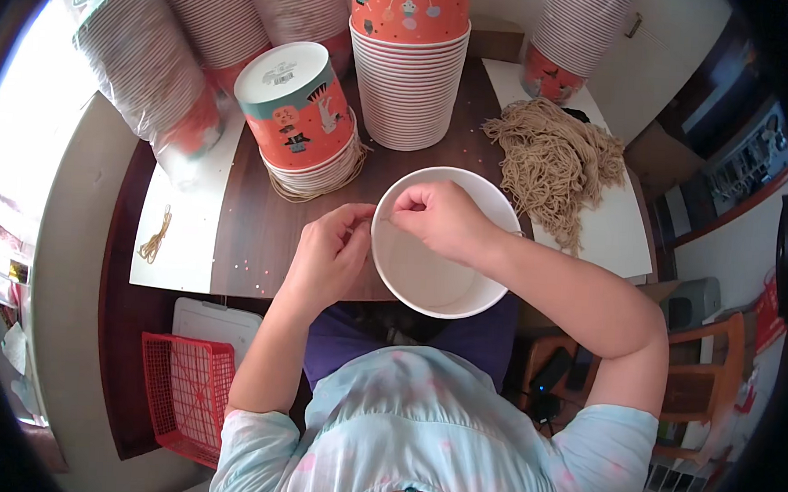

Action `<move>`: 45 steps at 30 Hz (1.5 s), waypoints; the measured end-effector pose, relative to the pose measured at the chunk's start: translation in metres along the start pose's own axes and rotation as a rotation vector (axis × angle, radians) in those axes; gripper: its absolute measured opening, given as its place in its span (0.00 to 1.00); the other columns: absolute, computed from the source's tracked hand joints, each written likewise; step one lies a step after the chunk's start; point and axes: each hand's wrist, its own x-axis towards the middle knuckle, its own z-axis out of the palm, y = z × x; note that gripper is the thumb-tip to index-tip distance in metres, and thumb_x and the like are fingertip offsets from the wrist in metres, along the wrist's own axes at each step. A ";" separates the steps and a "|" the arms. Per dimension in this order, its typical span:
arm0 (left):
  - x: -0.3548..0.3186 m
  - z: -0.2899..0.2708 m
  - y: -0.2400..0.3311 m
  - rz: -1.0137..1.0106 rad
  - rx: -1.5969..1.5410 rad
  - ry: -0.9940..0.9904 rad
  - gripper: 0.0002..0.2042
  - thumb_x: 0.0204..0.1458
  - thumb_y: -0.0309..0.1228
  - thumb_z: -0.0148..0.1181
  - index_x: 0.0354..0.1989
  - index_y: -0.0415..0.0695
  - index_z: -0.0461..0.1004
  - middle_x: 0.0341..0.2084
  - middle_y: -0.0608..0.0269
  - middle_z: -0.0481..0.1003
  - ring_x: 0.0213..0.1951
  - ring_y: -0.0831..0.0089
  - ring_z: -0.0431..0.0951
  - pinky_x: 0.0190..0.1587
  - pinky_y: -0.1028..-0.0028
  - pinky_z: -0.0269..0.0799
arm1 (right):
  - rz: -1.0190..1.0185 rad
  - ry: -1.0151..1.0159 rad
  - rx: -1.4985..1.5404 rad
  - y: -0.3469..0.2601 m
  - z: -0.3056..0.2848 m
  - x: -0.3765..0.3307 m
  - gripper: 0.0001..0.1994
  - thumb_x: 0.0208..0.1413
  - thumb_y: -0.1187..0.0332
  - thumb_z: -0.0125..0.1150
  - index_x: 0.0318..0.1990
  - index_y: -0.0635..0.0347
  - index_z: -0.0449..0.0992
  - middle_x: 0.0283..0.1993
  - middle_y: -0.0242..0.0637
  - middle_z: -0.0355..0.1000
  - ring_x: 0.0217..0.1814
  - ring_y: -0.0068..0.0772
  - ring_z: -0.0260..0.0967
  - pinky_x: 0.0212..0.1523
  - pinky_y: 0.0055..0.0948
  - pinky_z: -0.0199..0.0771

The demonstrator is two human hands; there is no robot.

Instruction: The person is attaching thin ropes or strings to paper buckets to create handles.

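A large white paper bucket (428,274) is tipped toward me at the table's front edge, its open mouth facing up and its pale inside showing. My right hand (444,217) reaches over the rim into it, thumb and fingertips pinched close to the inner left wall. What they pinch is too small to make out. Outside the same wall, my left hand (328,247) has its thumb and fingers drawn together against the bucket; anything between them is hidden. A bit of thin cord (519,234) shows at the bucket's right rim, beside my right forearm.
A tan heap of cords (556,161) lies right. Behind stand a tall bucket stack (407,88) and a shorter upside-down stack (298,127) with cords round its base. Wrapped stacks (147,59) line the back. A small cord bundle (155,240) lies left; a red basket (190,395) sits below.
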 end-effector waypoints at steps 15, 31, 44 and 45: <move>0.007 -0.007 0.012 0.259 0.281 -0.093 0.07 0.48 0.22 0.56 0.35 0.35 0.76 0.26 0.51 0.77 0.29 0.64 0.79 0.33 0.69 0.73 | 0.075 -0.098 -0.029 -0.007 -0.002 -0.003 0.06 0.54 0.70 0.59 0.30 0.63 0.77 0.26 0.27 0.72 0.28 0.15 0.66 0.30 0.19 0.66; -0.018 -0.021 -0.010 -0.072 -1.048 -0.186 0.04 0.55 0.23 0.47 0.33 0.42 0.69 0.42 0.53 0.75 0.32 0.77 0.72 0.40 0.77 0.68 | -0.226 -0.181 -0.712 -0.042 -0.029 -0.075 0.18 0.42 0.59 0.69 0.36 0.62 0.75 0.28 0.40 0.71 0.31 0.42 0.71 0.33 0.39 0.70; -0.025 0.012 0.004 -0.047 -0.657 0.094 0.07 0.53 0.23 0.61 0.32 0.39 0.68 0.24 0.65 0.76 0.26 0.81 0.77 0.26 0.84 0.72 | -0.744 0.470 -0.703 -0.023 0.036 -0.086 0.07 0.45 0.73 0.65 0.28 0.57 0.71 0.23 0.35 0.65 0.23 0.38 0.66 0.24 0.35 0.67; -0.028 0.013 0.001 -0.059 -0.689 0.062 0.07 0.53 0.24 0.61 0.31 0.39 0.67 0.24 0.65 0.76 0.26 0.81 0.77 0.26 0.84 0.73 | -0.776 0.525 -0.728 -0.020 0.044 -0.085 0.07 0.45 0.73 0.65 0.28 0.57 0.71 0.23 0.34 0.64 0.23 0.37 0.66 0.23 0.34 0.66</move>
